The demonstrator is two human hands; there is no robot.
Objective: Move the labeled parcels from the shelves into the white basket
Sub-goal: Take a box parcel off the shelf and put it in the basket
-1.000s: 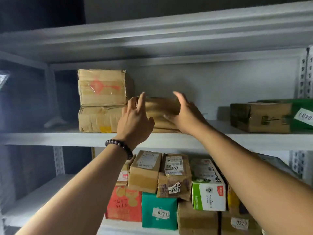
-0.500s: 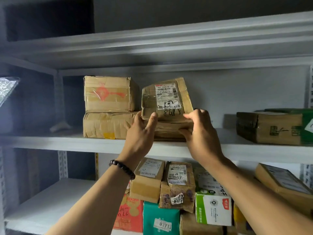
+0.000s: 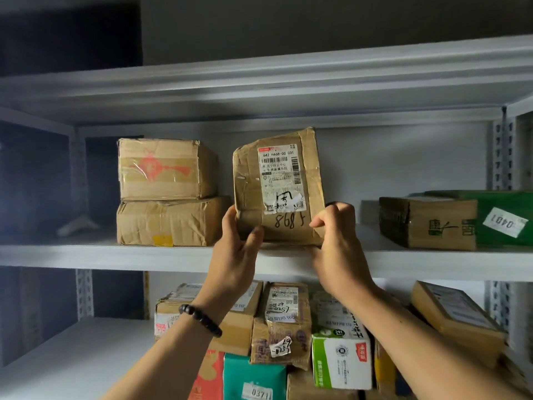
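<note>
A parcel [image 3: 278, 186] stands upright at the front of the middle shelf [image 3: 86, 256], gripped at its lower left corner by the left hand [image 3: 239, 249] and at its lower right by the right hand [image 3: 337, 249]. Just left of it sits a stack [image 3: 167, 194] of two boxes, one on the other. Well to the right on the same shelf, a side box [image 3: 427, 222] lies against an end box [image 3: 504, 217]. Below the hands, a pile [image 3: 288, 327] of parcels crowds the right of the lower shelf [image 3: 72, 356], some atop others.
</note>
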